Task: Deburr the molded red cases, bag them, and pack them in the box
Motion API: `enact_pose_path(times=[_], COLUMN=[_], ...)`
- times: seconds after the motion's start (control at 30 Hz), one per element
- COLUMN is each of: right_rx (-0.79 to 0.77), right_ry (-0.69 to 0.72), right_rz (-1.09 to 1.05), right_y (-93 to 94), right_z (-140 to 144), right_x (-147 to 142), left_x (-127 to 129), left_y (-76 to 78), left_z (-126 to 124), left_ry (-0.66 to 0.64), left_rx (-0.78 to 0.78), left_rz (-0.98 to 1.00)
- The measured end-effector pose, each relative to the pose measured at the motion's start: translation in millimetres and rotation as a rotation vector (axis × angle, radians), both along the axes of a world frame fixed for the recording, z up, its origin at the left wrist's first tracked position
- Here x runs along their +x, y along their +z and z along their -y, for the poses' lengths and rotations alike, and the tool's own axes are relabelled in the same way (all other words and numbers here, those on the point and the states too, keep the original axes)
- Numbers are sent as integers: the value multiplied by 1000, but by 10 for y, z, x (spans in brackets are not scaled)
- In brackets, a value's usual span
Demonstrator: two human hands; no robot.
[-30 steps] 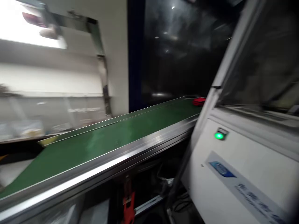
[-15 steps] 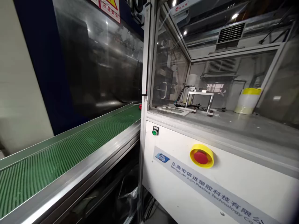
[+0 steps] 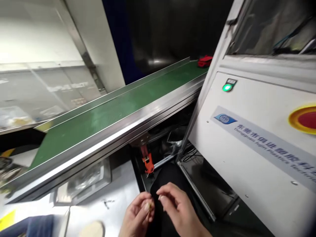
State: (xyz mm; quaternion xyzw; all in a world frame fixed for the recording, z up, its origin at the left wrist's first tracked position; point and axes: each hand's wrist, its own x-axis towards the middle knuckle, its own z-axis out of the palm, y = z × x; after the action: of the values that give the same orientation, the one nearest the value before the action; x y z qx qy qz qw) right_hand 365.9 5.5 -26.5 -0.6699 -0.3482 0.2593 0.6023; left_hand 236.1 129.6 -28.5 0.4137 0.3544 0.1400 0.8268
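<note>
Below the conveyor's (image 3: 128, 123) steel edge, my left hand (image 3: 138, 214) pinches a small pale piece (image 3: 147, 206); my right hand (image 3: 177, 209), fingers curled and empty, hangs beside it.

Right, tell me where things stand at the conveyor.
Done: nothing finished shows; the green belt is bare along most of its length. In hand: the left hand and right hand meet low in the view, fingertips pinching something small and pale, too small to identify. Left: one red part lies at the belt's far end, untouched. The machine's green light is lit.
</note>
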Motion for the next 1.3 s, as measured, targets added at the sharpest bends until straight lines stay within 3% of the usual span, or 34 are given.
enact_pose_path(times=[0.13, 0.27, 0.43, 0.67, 1.1, 1.3], right_rx=[12, -72, -101, 16, -33, -4], right_ry=[158, 240, 182, 85, 65, -9], right_rz=[89, 125, 17, -5, -232, -88], right_y=[212, 238, 126, 77, 47, 36], right_z=[110, 56, -26, 1, 97, 33], right_x=[1, -60, -137, -184, -173, -169], left_x=[51, -16, -107, -123, -55, -14], left_y=[42, 8, -94, -45, -71, -36], left_z=[66, 40, 74, 132, 162, 180], left_ry=[-27, -61, -43, 75, 126, 133], left_rx=[-99, -56, -124, -240, -284, -205], left_rz=[93, 87, 94, 159, 223, 184])
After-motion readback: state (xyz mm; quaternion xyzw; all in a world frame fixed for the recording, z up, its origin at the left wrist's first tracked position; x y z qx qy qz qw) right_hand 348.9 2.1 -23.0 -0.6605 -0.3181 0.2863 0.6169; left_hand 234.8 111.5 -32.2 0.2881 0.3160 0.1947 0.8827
